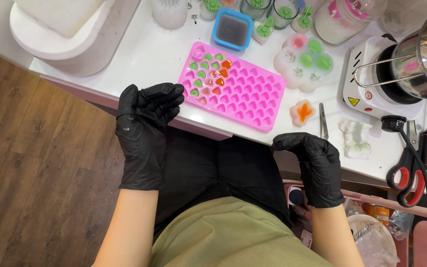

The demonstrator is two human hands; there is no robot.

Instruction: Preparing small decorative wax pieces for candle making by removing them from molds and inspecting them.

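Hands (147,106) (312,158) gloved, empty, near pink heart mould (253,94)

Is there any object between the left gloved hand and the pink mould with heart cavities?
Nothing visible: the left hand in a black glove is right beside the near-left corner of the pink silicone heart mould, with only bare white table around.

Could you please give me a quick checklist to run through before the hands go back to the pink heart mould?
1. Both hands gloved: left hand and right hand in black gloves, ok.
2. Pink mould flat on the table: ok.
3. Cavities filled: only a few near the left end, not ok.
4. Left hand holding anything: fingers curled, cannot tell.
5. Scissors clear of the mould: ok.
6. Pot seated on the hotplate: ok.
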